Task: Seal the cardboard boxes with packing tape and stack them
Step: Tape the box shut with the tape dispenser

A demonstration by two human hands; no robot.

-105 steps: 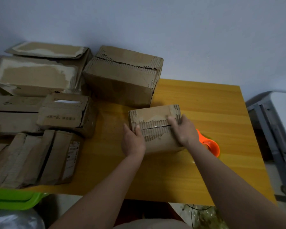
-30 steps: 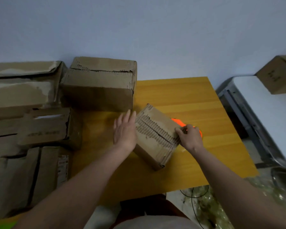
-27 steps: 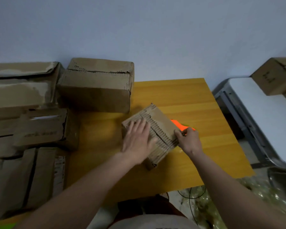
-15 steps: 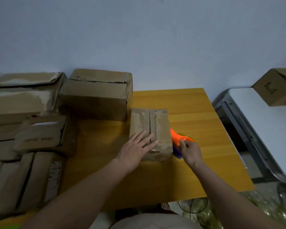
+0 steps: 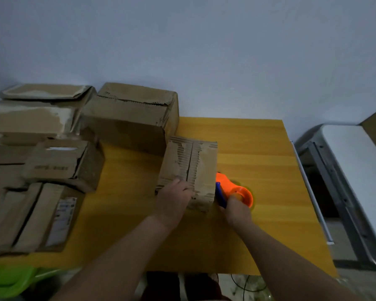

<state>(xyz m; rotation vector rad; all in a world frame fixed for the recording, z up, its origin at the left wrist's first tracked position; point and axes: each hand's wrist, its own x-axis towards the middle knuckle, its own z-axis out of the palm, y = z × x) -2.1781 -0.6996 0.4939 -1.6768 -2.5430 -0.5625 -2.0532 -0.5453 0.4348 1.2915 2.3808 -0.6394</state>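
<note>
While the left hand presses the box lengthwise toward the wall, the right hand grips the dispenser.

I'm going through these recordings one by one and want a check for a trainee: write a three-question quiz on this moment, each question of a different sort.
1. True or false: the small box in front of the person lies flat on the yellow table, its centre seam running away from the person.
2. Which hand is at the orange tape dispenser? A) left hand B) right hand C) neither
3. Fill in: the left hand rests on the near ___ of the small box.

Key
1. True.
2. B: the right hand grips it beside the box's right side.
3. End, fingers on its top.
</note>
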